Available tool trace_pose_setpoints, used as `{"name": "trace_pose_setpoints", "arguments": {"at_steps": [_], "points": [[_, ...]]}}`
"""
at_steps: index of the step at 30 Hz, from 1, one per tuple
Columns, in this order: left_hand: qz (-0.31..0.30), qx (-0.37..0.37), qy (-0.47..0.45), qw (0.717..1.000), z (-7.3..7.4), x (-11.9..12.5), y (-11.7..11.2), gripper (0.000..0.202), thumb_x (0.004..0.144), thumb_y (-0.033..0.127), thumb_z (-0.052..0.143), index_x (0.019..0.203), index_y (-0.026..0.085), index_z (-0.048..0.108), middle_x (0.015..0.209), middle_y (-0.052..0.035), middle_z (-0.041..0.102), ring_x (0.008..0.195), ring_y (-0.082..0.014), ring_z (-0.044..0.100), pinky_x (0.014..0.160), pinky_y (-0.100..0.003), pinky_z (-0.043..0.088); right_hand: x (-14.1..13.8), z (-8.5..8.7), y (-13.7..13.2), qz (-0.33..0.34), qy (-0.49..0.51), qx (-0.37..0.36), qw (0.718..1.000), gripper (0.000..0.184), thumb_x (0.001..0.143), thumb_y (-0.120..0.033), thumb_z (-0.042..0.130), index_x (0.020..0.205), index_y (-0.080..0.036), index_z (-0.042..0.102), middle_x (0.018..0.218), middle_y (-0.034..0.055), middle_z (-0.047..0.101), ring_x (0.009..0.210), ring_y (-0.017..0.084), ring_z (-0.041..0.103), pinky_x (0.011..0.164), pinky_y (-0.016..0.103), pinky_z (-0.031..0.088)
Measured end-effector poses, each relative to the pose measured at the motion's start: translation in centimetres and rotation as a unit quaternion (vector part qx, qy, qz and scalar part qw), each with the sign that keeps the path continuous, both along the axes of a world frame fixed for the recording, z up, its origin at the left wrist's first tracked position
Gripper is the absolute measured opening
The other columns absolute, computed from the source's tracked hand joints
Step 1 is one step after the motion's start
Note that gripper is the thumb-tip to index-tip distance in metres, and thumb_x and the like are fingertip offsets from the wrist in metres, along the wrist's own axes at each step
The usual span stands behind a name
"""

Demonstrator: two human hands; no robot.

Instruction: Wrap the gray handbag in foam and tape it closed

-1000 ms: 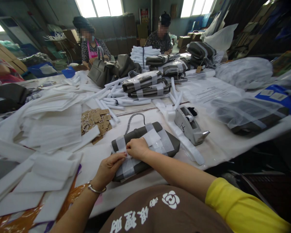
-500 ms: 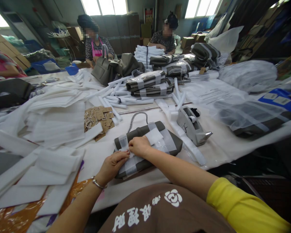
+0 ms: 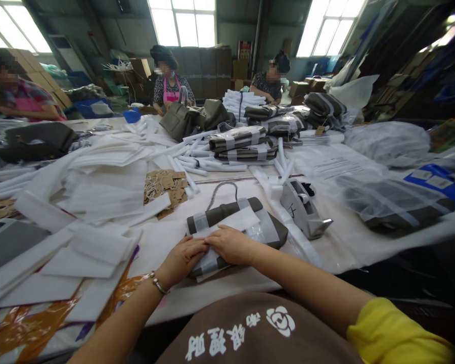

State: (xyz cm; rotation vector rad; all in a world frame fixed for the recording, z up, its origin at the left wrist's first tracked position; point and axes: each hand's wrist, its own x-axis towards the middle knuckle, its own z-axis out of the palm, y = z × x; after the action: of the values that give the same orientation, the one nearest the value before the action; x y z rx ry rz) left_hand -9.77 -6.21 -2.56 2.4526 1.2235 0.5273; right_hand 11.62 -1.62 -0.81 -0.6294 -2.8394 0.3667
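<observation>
A folded grey-green handbag (image 3: 277, 233) lies on the table in front of me, its thin strap (image 3: 223, 185) looped out behind it. Whitish translucent strips wrap around the bag, and a white foam sheet (image 3: 239, 219) rests on top. My left hand (image 3: 182, 257) lies on the bag's left part, fingers stretched out. Beside it, my right hand (image 3: 230, 244) rests flat on the foam sheet, its fingertips touching those of the left. Both palms hide what is beneath them. Just right of the bag stands a grey tape dispenser (image 3: 302, 210).
White foam sheets (image 3: 102, 189) and brown tags (image 3: 165, 187) spread at left. Wrapped bags (image 3: 244, 144) and white foam tubes (image 3: 227, 168) are piled beyond. A wrapped bag (image 3: 398, 202) lies at right. Several people sit at the far side, one in a pink apron (image 3: 171, 93).
My right hand has gone from pinching near the left strip to lying flat on the foam sheet. My left fingers have flattened onto the bag. The camera view has tilted up.
</observation>
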Motion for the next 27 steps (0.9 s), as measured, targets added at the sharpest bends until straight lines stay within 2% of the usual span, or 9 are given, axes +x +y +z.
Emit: {"name": "trace_pose_setpoints", "arguments": {"at_steps": [5, 11, 16, 21, 24, 27], "points": [[-0.019, 0.016, -0.001, 1.000, -0.5, -1.5, -1.0, 0.036, 0.089, 0.025, 0.047, 0.125, 0.026, 0.054, 0.126, -0.0072, 0.060, 0.120, -0.0201, 0.052, 0.105, -0.043, 0.038, 0.8, 0.1, -0.9, 0.013, -0.016, 0.035, 0.999, 0.027, 0.092, -0.022, 0.042, 0.113, -0.014, 0.057, 0.119, 0.0116, 0.060, 0.111, 0.019, 0.053, 0.106, 0.040, 0.027], [-0.026, 0.020, 0.017, 0.999, -1.2, -2.4, -1.9, 0.044, 0.087, 0.031, 0.051, 0.131, 0.026, 0.048, 0.133, -0.0081, 0.054, 0.126, -0.0237, 0.046, 0.107, -0.047, 0.034, 0.7, 0.3, -2.0, -0.019, -0.012, 0.061, 0.998, 0.021, 0.092, -0.023, 0.042, 0.106, -0.017, 0.057, 0.110, 0.0100, 0.062, 0.109, 0.018, 0.054, 0.106, 0.037, 0.028], [-0.033, 0.065, 0.041, 0.997, -2.2, -2.8, -1.5, 0.046, 0.086, 0.030, 0.051, 0.131, 0.028, 0.047, 0.133, -0.0064, 0.054, 0.124, -0.0241, 0.048, 0.106, -0.045, 0.036, 0.5, 0.3, -2.1, -0.035, -0.021, 0.071, 0.997, 0.019, 0.092, -0.023, 0.042, 0.101, -0.017, 0.058, 0.108, 0.0091, 0.063, 0.105, 0.019, 0.056, 0.105, 0.037, 0.028], [-0.044, 0.133, 0.060, 0.988, -2.6, -3.1, -1.1, 0.050, 0.084, 0.033, 0.054, 0.133, 0.030, 0.046, 0.132, -0.0037, 0.055, 0.121, -0.0233, 0.052, 0.104, -0.039, 0.039, 0.6, 0.6, -2.9, -0.065, -0.021, 0.045, 0.997, 0.025, 0.092, -0.030, 0.044, 0.112, -0.019, 0.056, 0.123, 0.0079, 0.058, 0.116, 0.019, 0.050, 0.104, 0.036, 0.030], [-0.047, 0.171, 0.059, 0.982, -3.1, -3.3, -0.9, 0.055, 0.081, 0.035, 0.056, 0.135, 0.035, 0.042, 0.132, -0.0004, 0.055, 0.117, -0.0231, 0.055, 0.100, -0.037, 0.043, 2.1, 1.8, -3.4, -0.085, -0.019, 0.039, 0.995, 0.037, 0.089, -0.037, 0.049, 0.122, -0.021, 0.051, 0.134, 0.0068, 0.050, 0.123, 0.020, 0.044, 0.105, 0.036, 0.030], [-0.040, 0.200, 0.008, 0.979, -4.5, -3.1, -0.3, 0.054, 0.080, 0.036, 0.056, 0.133, 0.041, 0.043, 0.126, 0.0048, 0.059, 0.109, -0.0221, 0.061, 0.093, -0.035, 0.049, 6.0, 3.8, -2.5, -0.151, 0.022, 0.040, 0.987, 0.039, 0.088, -0.040, 0.050, 0.123, -0.023, 0.052, 0.134, 0.0054, 0.049, 0.120, 0.018, 0.046, 0.103, 0.032, 0.033]]}}
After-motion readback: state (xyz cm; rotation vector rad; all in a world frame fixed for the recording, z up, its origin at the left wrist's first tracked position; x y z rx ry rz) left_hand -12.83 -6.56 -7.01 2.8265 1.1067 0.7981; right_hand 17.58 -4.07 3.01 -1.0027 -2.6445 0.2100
